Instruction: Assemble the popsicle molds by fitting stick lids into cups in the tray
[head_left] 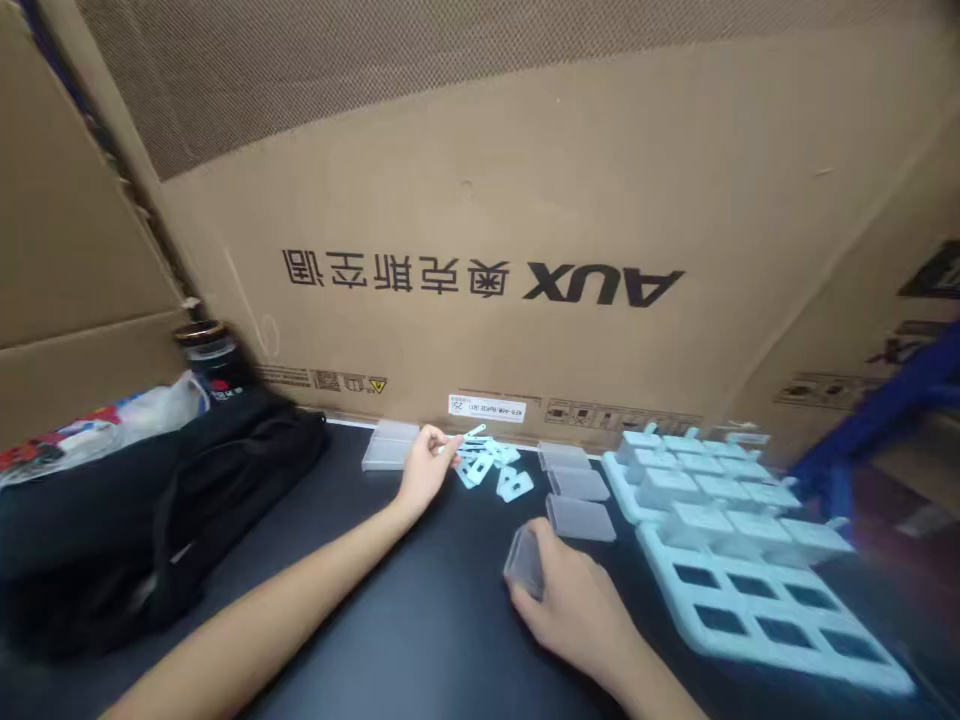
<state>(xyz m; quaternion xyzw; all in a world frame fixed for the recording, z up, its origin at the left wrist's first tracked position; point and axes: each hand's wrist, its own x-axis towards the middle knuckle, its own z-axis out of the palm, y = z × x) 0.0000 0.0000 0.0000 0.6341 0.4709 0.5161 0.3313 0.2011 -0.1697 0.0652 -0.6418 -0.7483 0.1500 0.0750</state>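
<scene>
Pale-blue plastic pieces (505, 454) lie loosely heaped just to the right of the left hand (424, 464), which is nearer to them than the right hand (568, 585). From where I stand, the left thumb and fingertips are pinched on one slim piece (442, 449); its long axis seems to slant away rightward. Nearer the person, the right hand grips a clear case (523, 560), tilted. Past those knuckles sit three more cases (579, 486), then a blue frame (716, 599) with open slots.
</scene>
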